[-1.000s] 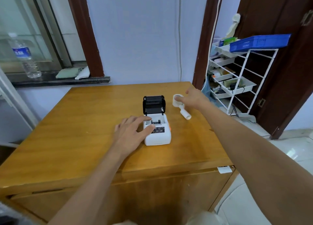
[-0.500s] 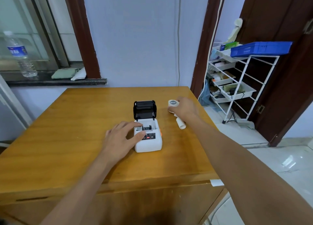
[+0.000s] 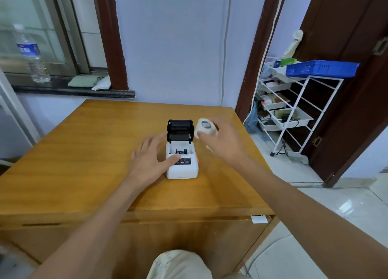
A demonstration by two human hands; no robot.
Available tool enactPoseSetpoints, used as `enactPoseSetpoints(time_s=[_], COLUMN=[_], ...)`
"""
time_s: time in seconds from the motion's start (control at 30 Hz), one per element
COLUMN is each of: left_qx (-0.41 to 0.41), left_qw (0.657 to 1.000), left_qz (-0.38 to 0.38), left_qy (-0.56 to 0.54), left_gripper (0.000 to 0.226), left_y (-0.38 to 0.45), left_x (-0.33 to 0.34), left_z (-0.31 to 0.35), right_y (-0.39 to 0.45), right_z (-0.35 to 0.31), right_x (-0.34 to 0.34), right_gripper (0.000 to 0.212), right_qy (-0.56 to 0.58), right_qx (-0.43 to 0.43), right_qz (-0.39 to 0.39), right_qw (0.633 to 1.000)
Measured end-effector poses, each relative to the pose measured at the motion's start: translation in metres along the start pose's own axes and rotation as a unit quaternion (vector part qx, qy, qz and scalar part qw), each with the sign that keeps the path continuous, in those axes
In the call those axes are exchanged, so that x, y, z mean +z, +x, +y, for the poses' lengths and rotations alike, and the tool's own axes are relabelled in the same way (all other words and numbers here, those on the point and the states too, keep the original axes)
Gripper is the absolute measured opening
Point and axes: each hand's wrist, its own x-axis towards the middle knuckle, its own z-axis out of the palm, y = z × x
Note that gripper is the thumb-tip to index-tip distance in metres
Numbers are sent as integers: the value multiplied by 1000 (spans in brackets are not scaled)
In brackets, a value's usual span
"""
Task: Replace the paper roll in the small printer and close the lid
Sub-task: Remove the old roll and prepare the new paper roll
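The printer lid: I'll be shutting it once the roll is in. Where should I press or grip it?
Judging by its pose, take the black lid at its free top edge, coming from behind and above; it stands upright, hinged at the white printer body's rear, so pushing there should swing it forward and down.

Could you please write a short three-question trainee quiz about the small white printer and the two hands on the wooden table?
1. True or false: the black lid of the small white printer is shut.
2. Which hand holds the white paper roll? A) left B) right C) neither
3. Fill in: the left hand rests beside the printer with its thumb on the printer's ____.

Key:
1. False; the lid stands open and the paper bay looks empty.
2. B; the right hand holds the roll up off the wooden table, right of the lid.
3. Top.
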Motion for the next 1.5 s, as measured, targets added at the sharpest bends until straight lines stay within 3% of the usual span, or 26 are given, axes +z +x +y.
enactPoseSetpoints(time_s=[0.07,0.17,0.23,0.33,0.57,0.8,0.97,1.07,1.23,1.5], left_qx=[-12,-30,-46,-65,-74,-97,-146,-137,-111,-103], left_qw=[998,970,936,920,904,886,873,870,875,845], left_qz=[52,122,134,98,44,32,84,81,76,49], left_qy=[-35,-210,-322,-375,-419,-452,-459,-467,-466,-522], left_gripper=[70,58,53,36,17,29,38,39,42,38], left_y=[-2,-12,-18,-21,-18,-15,-13,-12,-11,-13], left_x=[-4,-13,-20,-25,-27,-31,-30,-27,-28,-38], left_z=[-1,-2,-1,5,2,0,-4,-4,-4,-10], right_y=[-19,-36,-41,-45,-54,-66,-66,-69,-72,-77], right_z=[-10,-25,-32,-39,-47,-41,-32,-31,-40,-43], right_x=[13,36,49,65,76,97,90,90,86,89], right_gripper=[29,39,46,46,34,36,6,4,9,11], right_qy=[8,-12,-5,1,-11,30,11,39,53,65], right_qx=[-15,-54,-61,-62,-92,-112,-98,-67,-42,-133], right_qz=[-38,-54,-39,-9,13,71,162,201,208,153], right_qw=[999,997,997,998,996,991,982,976,976,977])
